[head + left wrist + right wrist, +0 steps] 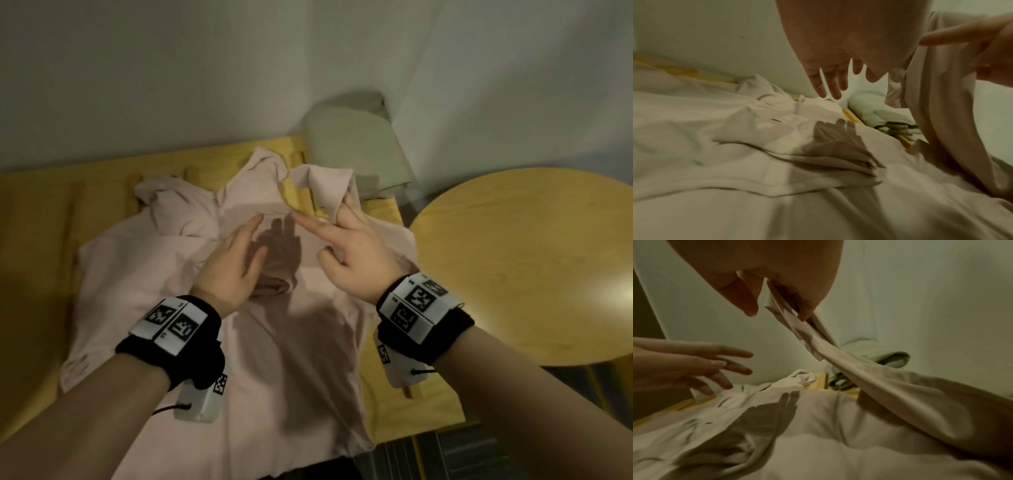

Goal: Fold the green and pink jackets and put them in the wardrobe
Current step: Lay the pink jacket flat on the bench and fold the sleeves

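The pink jacket (144, 291) lies spread flat on a yellow slatted bench (37, 219), collar toward the wall. My right hand (346, 246) pinches the cuff of the jacket's right sleeve (325, 188) between its fingers and holds it lifted above the chest; the sleeve (910, 394) hangs taut from the pinch. My left hand (233, 263) hovers with straight fingers over the jacket's middle, holding nothing, its shadow on the cloth. The left sleeve (171, 202) lies folded across the chest. The green jacket (356, 147) sits folded at the bench's far end by the wall.
A round yellow table (534, 260) stands close on the right of the bench. A pale wall runs behind the bench. Dark floor (445, 455) shows at the bench's near right corner. No wardrobe is in view.
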### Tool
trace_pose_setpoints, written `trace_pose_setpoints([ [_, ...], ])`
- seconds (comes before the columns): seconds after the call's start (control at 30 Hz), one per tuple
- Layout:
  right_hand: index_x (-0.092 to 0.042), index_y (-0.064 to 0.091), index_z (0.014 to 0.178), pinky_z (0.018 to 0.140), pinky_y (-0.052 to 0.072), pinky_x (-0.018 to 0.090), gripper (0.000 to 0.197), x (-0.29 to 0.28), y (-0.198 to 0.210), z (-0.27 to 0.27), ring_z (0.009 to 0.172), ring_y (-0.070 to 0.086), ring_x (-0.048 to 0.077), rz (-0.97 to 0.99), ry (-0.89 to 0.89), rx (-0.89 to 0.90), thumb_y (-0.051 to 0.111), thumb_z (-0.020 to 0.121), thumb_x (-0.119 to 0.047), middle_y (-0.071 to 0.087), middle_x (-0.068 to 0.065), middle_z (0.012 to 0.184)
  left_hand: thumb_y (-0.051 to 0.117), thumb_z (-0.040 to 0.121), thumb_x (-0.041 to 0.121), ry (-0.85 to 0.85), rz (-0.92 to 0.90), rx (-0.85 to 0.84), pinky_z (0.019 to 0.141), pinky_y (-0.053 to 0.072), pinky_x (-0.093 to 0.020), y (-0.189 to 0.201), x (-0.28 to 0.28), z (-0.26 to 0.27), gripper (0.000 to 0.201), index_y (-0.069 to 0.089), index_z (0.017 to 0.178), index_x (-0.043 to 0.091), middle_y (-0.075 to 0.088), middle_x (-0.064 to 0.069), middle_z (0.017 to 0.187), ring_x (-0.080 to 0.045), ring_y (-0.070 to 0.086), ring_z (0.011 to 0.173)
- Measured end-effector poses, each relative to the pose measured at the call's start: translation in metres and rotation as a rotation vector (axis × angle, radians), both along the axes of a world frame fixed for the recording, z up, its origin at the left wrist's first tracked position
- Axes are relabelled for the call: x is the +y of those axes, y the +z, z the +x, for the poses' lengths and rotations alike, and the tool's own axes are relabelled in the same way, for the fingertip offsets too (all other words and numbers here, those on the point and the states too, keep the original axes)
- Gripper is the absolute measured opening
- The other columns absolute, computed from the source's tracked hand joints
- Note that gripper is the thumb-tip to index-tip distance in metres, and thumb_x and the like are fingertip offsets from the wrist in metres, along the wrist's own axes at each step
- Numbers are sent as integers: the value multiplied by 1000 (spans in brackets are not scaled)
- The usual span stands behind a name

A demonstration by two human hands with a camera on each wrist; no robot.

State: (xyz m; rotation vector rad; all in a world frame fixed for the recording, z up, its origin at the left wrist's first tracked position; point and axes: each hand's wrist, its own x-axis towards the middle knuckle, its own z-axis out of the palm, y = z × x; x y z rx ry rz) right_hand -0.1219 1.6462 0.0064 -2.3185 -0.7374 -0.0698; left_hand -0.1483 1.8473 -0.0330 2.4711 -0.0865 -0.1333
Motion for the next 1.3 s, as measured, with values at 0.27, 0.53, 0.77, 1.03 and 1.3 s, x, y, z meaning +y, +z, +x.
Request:
trace_pose_setpoints([
  [0.27,-19,68,114,112,23,53,40,82,-13,-11,140,21,40,-137,208,92,59,76,-10,42,18,143,43,91,-2,9,5,-63,86,49,-45,5,69,-26,65,18,146,22,50,-15,135,-35,57,108],
  [0.53,-22,57,125,114,-6,41,39,149,-57,-43,145,-3,27,-613,489,90,44,89,-32,21,8,154,48,84,-10,100,-40,44,78,42,-25,-9,115,-51,73,25,146,22,61,-12,112,-30,59,95],
  [0.77,-13,48,130,102,30,38,46,162,-73,-65,128,37,25,-610,476,276,53,86,-23,43,9,138,54,90,36,254,-8,255,96,39,-32,-36,108,-53,44,47,129,16,46,-6,132,-25,48,119],
  [1.03,-18,55,115,90,34,35,38,107,-72,-47,109,50,24,-637,-94,241,43,80,-29,54,3,119,68,76,46,305,173,313,82,45,-39,-42,96,-33,58,44,117,12,39,-5,124,-26,45,114],
  [1.3,-19,43,100,76,25,31,14,82,-79,-38,96,48,27,-608,-263,430,50,87,-20,45,2,110,65,81,29,324,91,256,68,35,-26,-37,133,-27,28,55,101,12,55,-4,87,-27,55,85],
])
